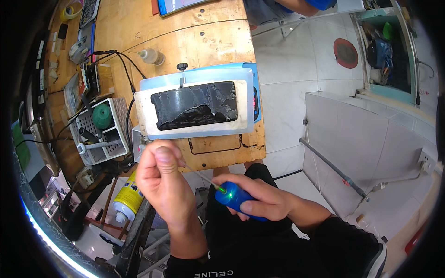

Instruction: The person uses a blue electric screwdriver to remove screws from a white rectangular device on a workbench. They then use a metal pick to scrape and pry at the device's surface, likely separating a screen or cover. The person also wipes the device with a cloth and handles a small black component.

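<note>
Just off the wooden bench (211, 41), right hand (266, 201) wraps the blue tool (238, 197); left hand (163, 178) pinches its thin rod (201, 175) near the tip, probably steadying it; black panel (194, 102) lies flat on the white mat (144, 113), presumably for close reach.

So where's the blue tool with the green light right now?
In the head view, the blue tool sits low near centre, in the right hand, below the wooden table.
</note>
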`<act>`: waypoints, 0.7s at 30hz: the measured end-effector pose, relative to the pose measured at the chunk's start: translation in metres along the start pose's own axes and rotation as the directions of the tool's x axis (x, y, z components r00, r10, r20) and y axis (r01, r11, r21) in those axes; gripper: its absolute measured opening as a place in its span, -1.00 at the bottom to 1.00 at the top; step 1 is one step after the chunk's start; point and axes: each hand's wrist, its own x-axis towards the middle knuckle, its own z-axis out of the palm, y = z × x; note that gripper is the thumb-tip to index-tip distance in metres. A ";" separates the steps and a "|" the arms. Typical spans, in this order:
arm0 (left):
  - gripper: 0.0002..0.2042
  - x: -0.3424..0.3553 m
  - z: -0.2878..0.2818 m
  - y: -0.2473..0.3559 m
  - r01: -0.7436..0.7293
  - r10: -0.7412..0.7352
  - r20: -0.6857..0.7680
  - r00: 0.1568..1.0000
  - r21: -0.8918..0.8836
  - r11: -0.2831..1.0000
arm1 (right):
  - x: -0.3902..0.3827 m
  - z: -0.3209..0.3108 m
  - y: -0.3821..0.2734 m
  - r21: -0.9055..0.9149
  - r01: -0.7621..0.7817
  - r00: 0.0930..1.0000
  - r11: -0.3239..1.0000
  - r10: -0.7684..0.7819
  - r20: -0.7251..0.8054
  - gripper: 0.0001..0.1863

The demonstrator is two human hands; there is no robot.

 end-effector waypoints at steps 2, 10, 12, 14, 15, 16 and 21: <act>-0.71 0.016 -0.002 0.003 -0.145 0.132 -0.091 0.987 -0.151 0.978 | -0.010 -0.001 -0.001 -0.029 -0.015 1.000 0.999 0.014 -0.011 -0.28; -0.87 0.011 0.033 -0.027 -0.356 0.313 0.208 0.927 0.752 0.555 | -0.011 -0.013 0.027 0.131 0.009 0.953 0.991 0.031 -0.302 -0.32; -0.87 0.010 0.035 -0.033 -0.348 0.324 0.201 0.924 0.794 0.499 | -0.011 -0.017 0.031 0.133 -0.008 0.955 0.991 0.047 -0.293 -0.27; -0.87 0.010 0.035 -0.034 -0.336 0.322 0.199 0.925 0.825 0.454 | -0.012 -0.019 0.033 0.116 0.002 0.955 0.993 0.032 -0.295 -0.28; -0.87 0.011 0.035 -0.033 -0.335 0.320 0.203 0.925 0.834 0.438 | -0.012 -0.019 0.033 0.140 0.025 0.957 0.990 0.017 -0.289 -0.28; -0.86 0.011 0.035 -0.032 -0.335 0.319 0.207 0.925 0.842 0.422 | -0.013 -0.020 0.033 0.126 0.028 0.952 0.992 0.012 -0.304 -0.28; -0.87 0.010 0.036 -0.029 -0.333 0.307 0.218 0.927 0.853 0.401 | -0.015 -0.019 0.031 0.170 0.061 0.948 0.984 -0.003 -0.319 -0.34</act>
